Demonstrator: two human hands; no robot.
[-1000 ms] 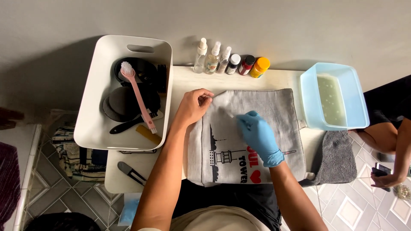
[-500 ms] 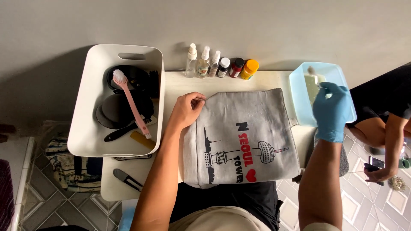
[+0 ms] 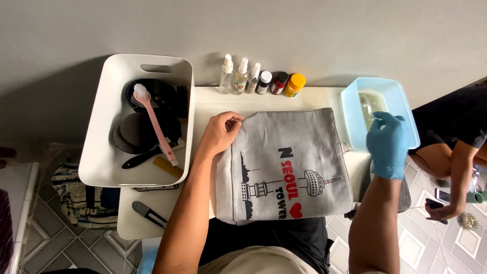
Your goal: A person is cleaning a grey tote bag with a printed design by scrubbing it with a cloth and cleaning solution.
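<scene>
Our bare left hand (image 3: 219, 133) pinches the grey tote bag (image 3: 289, 165) lying mid-desk; our gloved right hand (image 3: 388, 143), fingers curled on something unclear, hovers over the blue tub (image 3: 352, 109) at the desk's right edge.

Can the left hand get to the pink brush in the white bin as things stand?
Probably yes. The left hand pinches the grey bag's corner right beside the white bin, and the pink brush lies on top, uncovered. It would have to let go of the bag first.
</scene>
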